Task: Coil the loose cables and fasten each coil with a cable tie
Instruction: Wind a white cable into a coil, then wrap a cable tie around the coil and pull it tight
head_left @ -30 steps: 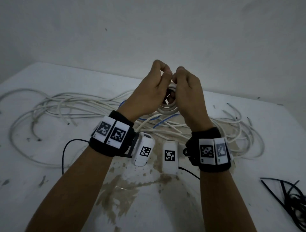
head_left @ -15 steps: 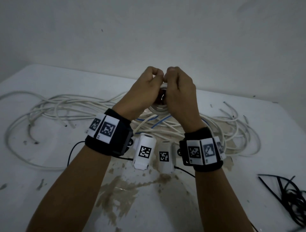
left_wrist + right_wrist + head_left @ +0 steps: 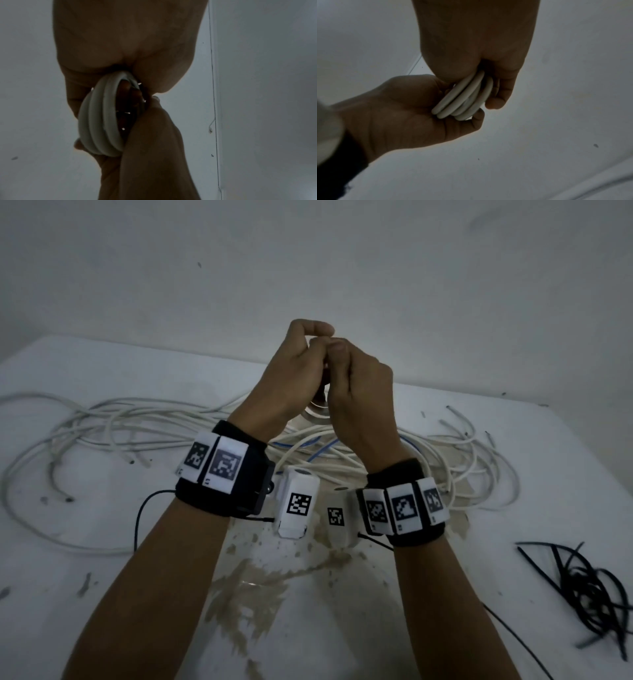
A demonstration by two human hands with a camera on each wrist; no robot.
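Small white cable coil of several tight loops, gripped between left hand and right hand, above cluttered tabletop

Both forearms are bare, with no sleeves. Each wrist wears a broad black band carrying white square tiles printed with black-and-white checker codes. A white camera pod with its own code sticks out beside each band. A thin black cable loops from the left band.
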